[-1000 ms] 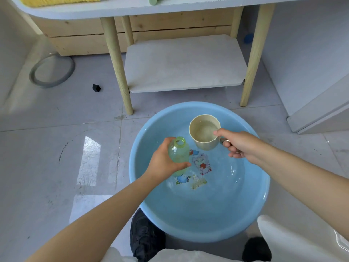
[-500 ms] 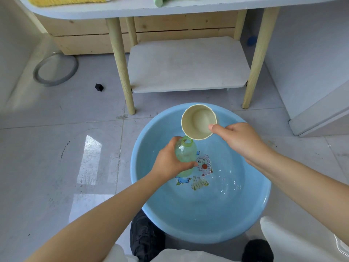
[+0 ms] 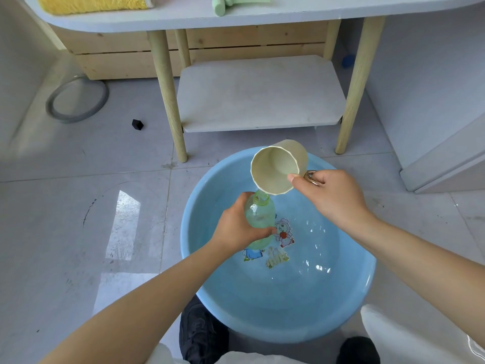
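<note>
Raised and tipped cream cup point(image 3: 274, 166) with right grip point(image 3: 333, 198) clamped on its handle, over green bottle point(image 3: 259, 214) clasped in left grip point(image 3: 236, 228); probably started filling

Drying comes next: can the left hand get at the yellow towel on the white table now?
Probably not: the left hand grips the pale green plastic bottle over the blue plastic basin; the yellow towel lies beyond.
</note>
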Demonstrator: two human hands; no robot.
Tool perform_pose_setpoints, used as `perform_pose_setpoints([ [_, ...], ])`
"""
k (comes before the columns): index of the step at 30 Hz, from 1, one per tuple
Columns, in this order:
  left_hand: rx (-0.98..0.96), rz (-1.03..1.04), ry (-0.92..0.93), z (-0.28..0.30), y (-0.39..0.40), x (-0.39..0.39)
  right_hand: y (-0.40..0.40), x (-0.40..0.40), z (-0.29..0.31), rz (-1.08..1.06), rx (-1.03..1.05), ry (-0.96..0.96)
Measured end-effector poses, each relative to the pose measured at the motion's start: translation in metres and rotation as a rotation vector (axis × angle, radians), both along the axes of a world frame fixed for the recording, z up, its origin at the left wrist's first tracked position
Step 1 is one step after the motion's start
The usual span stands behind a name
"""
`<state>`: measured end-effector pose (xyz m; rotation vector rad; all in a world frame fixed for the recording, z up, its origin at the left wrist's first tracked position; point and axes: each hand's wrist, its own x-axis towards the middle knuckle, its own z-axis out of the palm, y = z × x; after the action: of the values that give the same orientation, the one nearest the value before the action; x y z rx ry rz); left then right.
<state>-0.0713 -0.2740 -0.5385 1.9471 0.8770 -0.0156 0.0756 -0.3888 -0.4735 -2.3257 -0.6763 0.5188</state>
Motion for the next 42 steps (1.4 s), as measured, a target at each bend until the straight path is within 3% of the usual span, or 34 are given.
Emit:
perform_pose_setpoints([
  [42, 0.019, 0.005, 0.028, 0.0007, 0.0021, -0.0004, -0.0009, -0.0020, -0.0057, 0.101, 0.161, -0.336],
])
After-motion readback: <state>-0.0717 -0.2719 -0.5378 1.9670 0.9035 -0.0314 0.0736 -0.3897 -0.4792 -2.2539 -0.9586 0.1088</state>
